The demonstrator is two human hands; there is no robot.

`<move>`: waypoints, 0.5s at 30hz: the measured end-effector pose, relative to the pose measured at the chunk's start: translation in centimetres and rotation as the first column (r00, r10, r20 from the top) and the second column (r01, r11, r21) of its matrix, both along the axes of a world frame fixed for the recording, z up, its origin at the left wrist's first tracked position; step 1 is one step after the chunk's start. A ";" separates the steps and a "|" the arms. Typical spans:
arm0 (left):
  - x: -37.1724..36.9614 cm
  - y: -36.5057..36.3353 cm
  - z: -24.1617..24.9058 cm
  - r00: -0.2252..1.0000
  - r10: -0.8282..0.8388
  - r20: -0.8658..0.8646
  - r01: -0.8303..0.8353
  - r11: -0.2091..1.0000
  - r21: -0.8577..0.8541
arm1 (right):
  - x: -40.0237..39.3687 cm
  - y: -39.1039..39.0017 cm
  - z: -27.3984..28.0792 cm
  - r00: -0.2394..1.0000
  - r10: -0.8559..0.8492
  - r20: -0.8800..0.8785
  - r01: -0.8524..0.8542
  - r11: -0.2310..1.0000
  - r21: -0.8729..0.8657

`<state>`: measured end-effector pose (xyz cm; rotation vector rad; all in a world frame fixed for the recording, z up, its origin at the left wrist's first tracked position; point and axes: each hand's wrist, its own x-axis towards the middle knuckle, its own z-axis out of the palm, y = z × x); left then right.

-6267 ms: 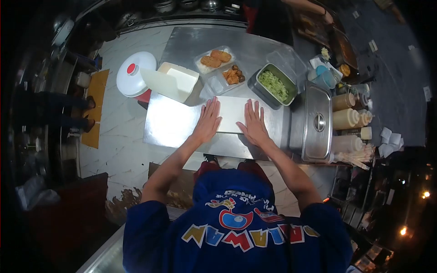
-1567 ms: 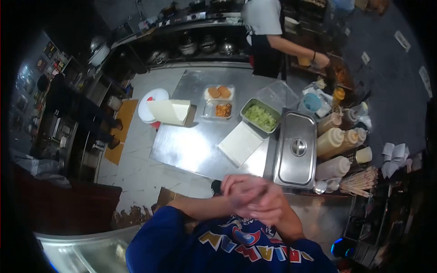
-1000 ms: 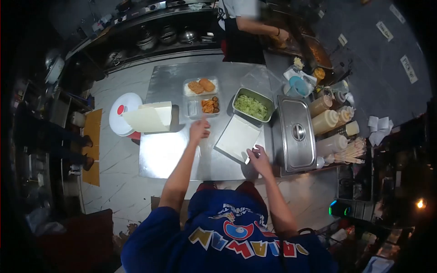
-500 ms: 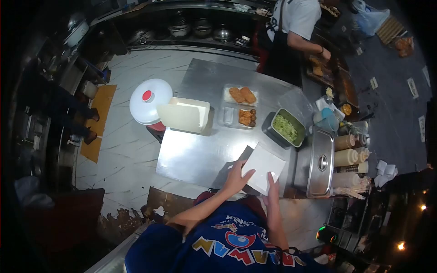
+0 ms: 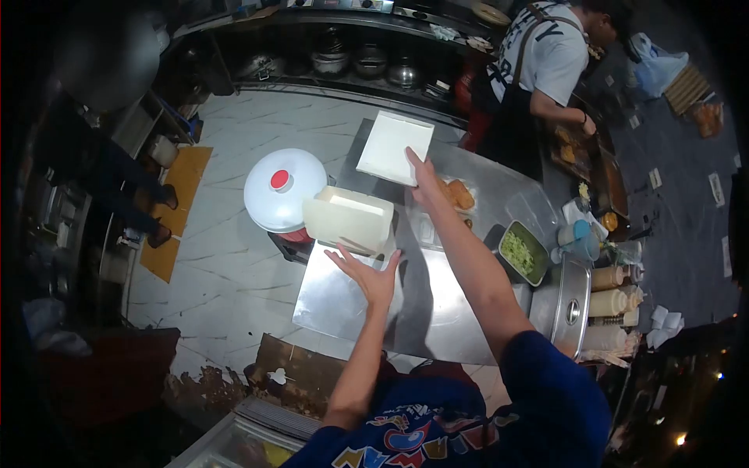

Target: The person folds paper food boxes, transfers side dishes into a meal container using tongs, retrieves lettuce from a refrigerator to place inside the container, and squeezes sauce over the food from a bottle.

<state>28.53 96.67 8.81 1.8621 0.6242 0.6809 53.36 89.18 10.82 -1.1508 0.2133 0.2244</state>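
My right hand (image 5: 424,178) reaches over the far side of the steel table and grips a white paper food box (image 5: 394,147) by its near right corner. Fingers spread and holding nothing, my left hand (image 5: 368,279) is just below an open cream-coloured takeaway box (image 5: 349,222) with its flap raised. Beneath my right forearm is a clear plastic tray with fried cutlets (image 5: 460,195), largely hidden by the arm. To the right of that arm stands a deep container of shredded green vegetable (image 5: 524,256).
A white round lidded pot (image 5: 285,191) adjoins the steel table's (image 5: 331,300) left side. Along the right are a lidded steel bin (image 5: 572,312) and several sauce bottles (image 5: 608,302). A co-worker (image 5: 538,66) handles food at the far right counter.
My right hand has carried the white box from the table's near edge to its far side. The left hand has let go of it and moved left, towards the open box.
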 end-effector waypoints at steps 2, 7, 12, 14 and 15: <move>1.1 0.6 -0.5 0.998 0.051 0.028 -0.052 0.998 0.034 | 2.6 2.1 -2.1 0.999 -0.031 -0.040 0.027 0.996 -0.087; 3.2 3.1 -0.6 0.991 0.059 0.117 -0.072 0.991 0.112 | 4.1 3.6 -8.4 0.988 -0.099 -0.115 0.056 0.943 -0.329; 2.9 7.4 -2.4 0.988 -0.040 0.147 0.020 0.990 0.138 | 1.3 4.5 -6.5 0.972 -0.143 -0.189 0.010 0.822 -0.569; 3.0 10.3 -3.8 0.973 -0.160 0.166 0.130 0.976 0.177 | -1.9 3.9 -3.7 0.990 -0.115 -0.087 0.025 0.731 -0.681; 2.8 11.7 -4.7 0.964 -0.204 0.173 0.193 0.978 0.075 | -4.0 2.5 -3.4 0.999 0.033 0.012 -0.019 0.797 -0.604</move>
